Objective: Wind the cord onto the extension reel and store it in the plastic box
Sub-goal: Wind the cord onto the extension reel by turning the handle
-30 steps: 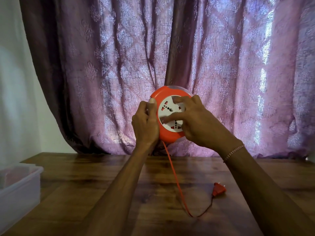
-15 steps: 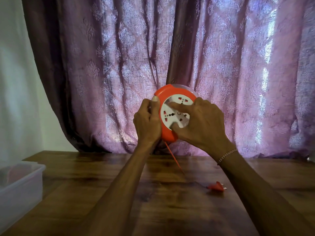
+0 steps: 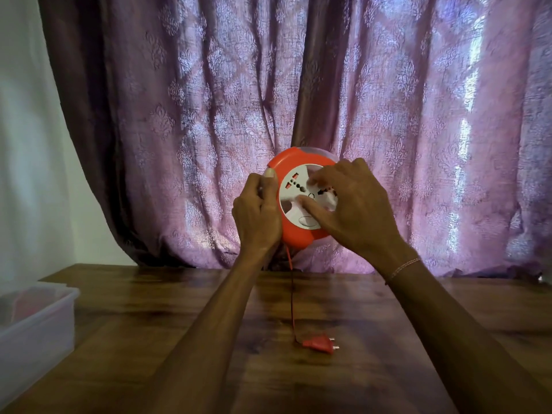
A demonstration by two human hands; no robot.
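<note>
I hold a round orange extension reel (image 3: 294,234) with a white socket face upright above the table. My left hand (image 3: 257,215) grips its left rim, thumb on the front edge. My right hand (image 3: 352,210) has its fingers curled onto the white socket disc. A thin orange cord (image 3: 292,297) hangs straight down from the reel's bottom to an orange two-pin plug (image 3: 318,344) lying on the wooden table. A translucent plastic box (image 3: 38,321) stands at the table's left edge.
The wooden table (image 3: 149,339) spreads below my arms. A purple patterned curtain (image 3: 209,115) hangs right behind the reel. A white wall is at the far left. Something reddish shows dimly inside the box.
The white disc has turned under my right hand. The cord has shortened and now hangs straight. The plug slid left across the table, closer under the reel.
</note>
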